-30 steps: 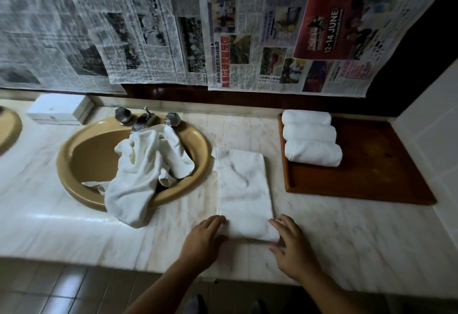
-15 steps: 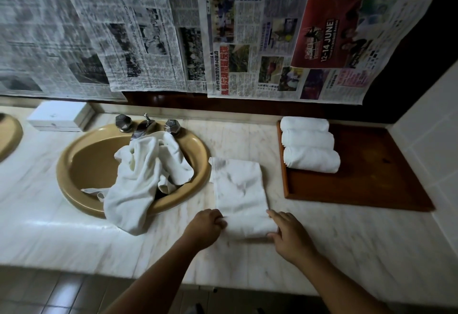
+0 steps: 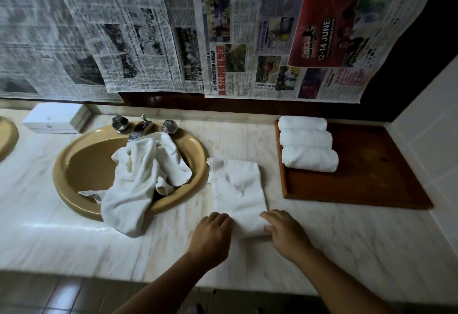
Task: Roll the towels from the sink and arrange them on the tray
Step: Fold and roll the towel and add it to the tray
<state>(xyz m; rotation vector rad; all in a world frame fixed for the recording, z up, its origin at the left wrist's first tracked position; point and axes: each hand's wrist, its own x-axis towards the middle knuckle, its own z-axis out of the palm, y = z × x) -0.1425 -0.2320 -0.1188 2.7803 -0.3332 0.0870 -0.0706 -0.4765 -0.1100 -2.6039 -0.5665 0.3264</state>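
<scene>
A white folded towel [image 3: 238, 189] lies flat on the marble counter between the sink and the tray. My left hand [image 3: 212, 235] and my right hand [image 3: 287, 233] grip its near end, one at each corner, where the edge has begun to curl into a roll. Several loose white towels [image 3: 143, 177] are heaped in the tan sink [image 3: 81, 165] and spill over its front rim. Three rolled towels [image 3: 308, 144] lie side by side at the left end of the brown wooden tray [image 3: 371, 172].
A chrome faucet [image 3: 142, 127] with two knobs stands behind the sink. A white box [image 3: 57, 119] sits at the back left. Newspaper sheets [image 3: 223, 41] cover the wall. A tiled wall [image 3: 433, 127] borders the tray on the right. The counter's front edge [image 3: 124, 276] lies below my arms.
Both hands have curled over the towel's near edge and pushed it slightly away from me, so the flat part looks shorter. The camera has tilted a little.
</scene>
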